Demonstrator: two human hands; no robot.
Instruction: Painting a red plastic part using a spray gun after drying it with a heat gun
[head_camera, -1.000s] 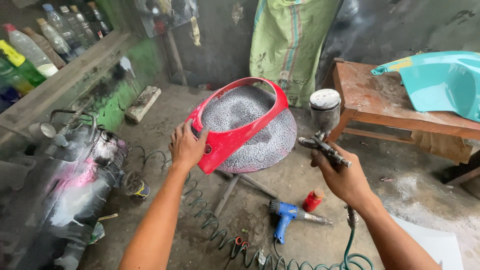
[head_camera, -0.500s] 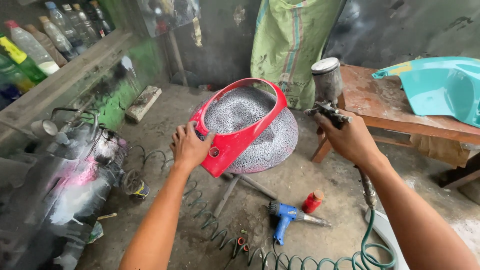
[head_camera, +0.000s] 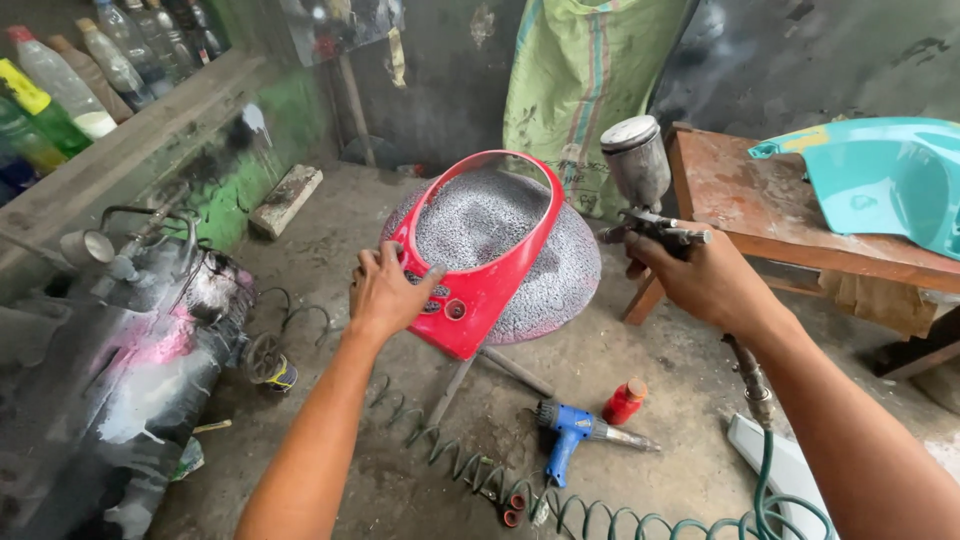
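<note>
A glossy red plastic panel (head_camera: 487, 262), shaped like an open frame, rests tilted on a round paint-speckled stand top (head_camera: 570, 262). My left hand (head_camera: 385, 292) grips the panel's lower left edge. My right hand (head_camera: 700, 280) holds a metal spray gun (head_camera: 645, 205) with a cup on top, just right of the panel, its nozzle pointing left toward the panel. A green coiled air hose (head_camera: 770, 480) runs down from the gun's handle.
A paint-stained compressor tank (head_camera: 120, 380) stands at left. On the floor lie a blue power tool (head_camera: 575, 430), a small red can (head_camera: 625, 402) and hose coils (head_camera: 450, 460). A wooden bench (head_camera: 760, 215) at right carries a teal body panel (head_camera: 880, 180). Bottles (head_camera: 60, 75) line a left shelf.
My right hand has raised the spray gun from low on the right up to beside the panel. My left hand has shifted slightly along the panel's lower edge.
</note>
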